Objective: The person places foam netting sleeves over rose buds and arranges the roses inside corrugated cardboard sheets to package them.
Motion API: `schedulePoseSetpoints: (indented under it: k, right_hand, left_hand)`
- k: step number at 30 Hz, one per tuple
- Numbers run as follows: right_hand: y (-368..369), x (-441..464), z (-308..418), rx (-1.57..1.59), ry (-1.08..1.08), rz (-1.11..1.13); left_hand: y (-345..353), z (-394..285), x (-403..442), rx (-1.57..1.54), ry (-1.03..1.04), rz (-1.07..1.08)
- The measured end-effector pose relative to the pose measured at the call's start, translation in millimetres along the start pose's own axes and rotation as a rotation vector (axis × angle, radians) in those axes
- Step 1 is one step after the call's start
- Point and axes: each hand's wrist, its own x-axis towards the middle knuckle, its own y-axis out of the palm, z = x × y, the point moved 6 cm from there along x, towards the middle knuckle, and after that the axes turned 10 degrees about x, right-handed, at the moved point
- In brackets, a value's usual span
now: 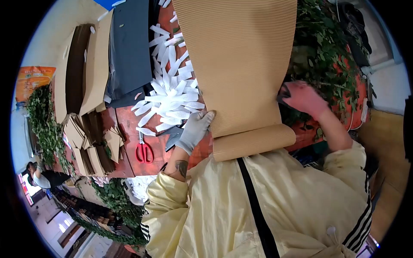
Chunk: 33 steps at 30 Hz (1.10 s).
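Note:
A long sheet of brown corrugated cardboard (243, 56) runs away from me over the red table, its near end curled into a roll (254, 142) against my jacket. My left hand (194, 130), in a pale grey glove, pinches the sheet's left edge, thumb on top. At the right edge is my right hand (301, 99), in a pink glove with dark parts at the fingers. Its fingers are curled and slightly blurred; what they hold, if anything, I cannot make out. White mesh strips (172, 101) lie heaped left of the sheet, near red-handled scissors (144, 151).
Leafy green stems (325, 56) fill the table's right side. Dark grey sheets (131, 47), tall cardboard pieces (97, 64) and small folded cardboard pieces (86, 142) stand to the left. Another person (41, 176) is at the far left, by more foliage (41, 124).

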Motion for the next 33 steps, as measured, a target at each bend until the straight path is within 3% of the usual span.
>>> schedulePoseSetpoints:
  k: [1, 2, 4, 5, 7, 8, 10, 11, 13, 17, 19, 20, 21, 22, 23, 24, 26, 27, 33]
  right_hand:
    - [-19, -5, 7, -0.144, 0.03, 0.081]
    - [-45, -12, 28, -0.147, -0.071, 0.083]
    - [-66, -8, 79, 0.23, -0.18, 0.44]
    - [-59, -11, 96, 0.418, -0.367, 0.349]
    - [-23, -5, 126, 0.252, -0.741, 0.299]
    - [5, 3, 131, -0.111, -0.909, 0.346]
    - [85, 20, 109, -0.057, -0.962, 0.291]
    - [94, 22, 108, -0.064, -0.975, 0.292]
    - [108, 31, 95, -0.115, -0.735, 0.382]
    - [157, 26, 57, 0.003, -0.623, 0.425]
    - [105, 33, 110, 0.001, -0.757, 0.317]
    - [107, 38, 118, -0.006, -0.801, 0.3]
    - [115, 39, 110, -0.075, -0.733, 0.434]
    - [122, 40, 101, -0.145, -0.646, 0.57]
    - [120, 44, 102, -0.152, -0.655, 0.563]
    - [120, 44, 104, -0.156, -0.671, 0.556]
    - [117, 41, 105, -0.167, -0.658, 0.57]
    - [113, 42, 109, -0.172, -0.651, 0.567]
    - [112, 40, 112, -0.198, -0.752, 0.46]
  left_hand:
    - [-2, 0, -1, -0.007, -0.01, -0.001]
    - [-2, 3, -6, -0.1, -0.107, 0.065]
    - [1, 10, -9, -0.103, -0.222, 0.111]
    - [4, 12, -9, -0.102, -0.229, 0.116]
    - [3, 12, -5, 0.33, -0.191, 0.066]
    - [4, 13, -4, 0.337, -0.189, 0.072]
    - [4, 14, -2, 0.417, -0.152, 0.034]
    - [3, 13, -3, 0.41, -0.151, 0.021]
    - [0, 5, -6, 0.659, -0.053, -0.028]
    - [1, -15, -28, 0.921, 0.111, -0.243]
    - [-39, -23, -54, 0.544, 0.127, -0.42]
    - [-75, -17, -71, 0.551, 0.203, -0.721]
    - [-114, 1, -92, 0.477, 0.405, -1.078]
    - [-150, -7, -121, 0.75, 0.368, -1.187]
    - [-192, 21, -137, 0.905, 0.272, -1.275]
    - [-227, 50, -147, 1.156, -0.119, -1.292]
    - [-273, 94, -163, 1.281, -0.608, -1.054]
    - [-282, 110, -166, 1.3, -0.669, -0.972]
    - [-284, 125, -185, 1.436, -0.375, -0.94]
